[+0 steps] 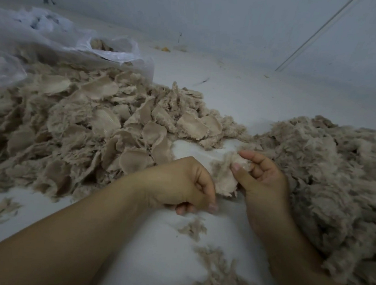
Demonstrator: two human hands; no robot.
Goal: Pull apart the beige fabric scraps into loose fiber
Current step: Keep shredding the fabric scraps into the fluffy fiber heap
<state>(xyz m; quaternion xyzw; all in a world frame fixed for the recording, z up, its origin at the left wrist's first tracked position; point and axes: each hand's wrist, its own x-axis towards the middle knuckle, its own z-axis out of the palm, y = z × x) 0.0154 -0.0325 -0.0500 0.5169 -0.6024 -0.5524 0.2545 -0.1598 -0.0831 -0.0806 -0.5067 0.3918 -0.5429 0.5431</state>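
A flat beige fabric scrap (227, 180), pinched by the right hand (263, 184) and left hand (185, 188), is best teased apart gradually beside the fluffy loose-fiber heap (331, 170).

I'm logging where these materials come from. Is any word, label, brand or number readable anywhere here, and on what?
None: no readable text in the head view.
Plastic bags: no print visible.
Beige fabric scraps, loose fiber pile and wall: unmarked.
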